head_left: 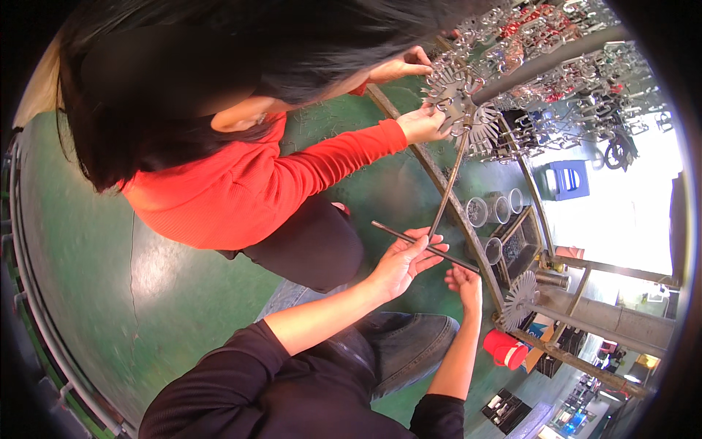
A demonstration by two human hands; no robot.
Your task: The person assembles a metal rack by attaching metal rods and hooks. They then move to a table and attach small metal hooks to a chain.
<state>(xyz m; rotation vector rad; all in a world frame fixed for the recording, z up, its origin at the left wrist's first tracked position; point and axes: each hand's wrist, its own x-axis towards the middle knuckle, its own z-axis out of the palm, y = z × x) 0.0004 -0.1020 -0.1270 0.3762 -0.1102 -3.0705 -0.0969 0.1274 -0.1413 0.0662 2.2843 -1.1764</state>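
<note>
- My left hand (397, 269) clamps the dark bar (390, 230), near the slanted rod (448, 190).
- My right hand (466, 284) is at the bar's end; grip, I cannot tell.
- Hooks (444, 104) already sit on the upper disc (455, 94); what remains, I cannot judge.

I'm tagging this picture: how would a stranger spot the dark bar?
Start at the red shirt; lower right of it is the camera wearer's left hand. The dark bar crosses there, slanting down to the right, whereas the rod beside it slants upward.
</note>
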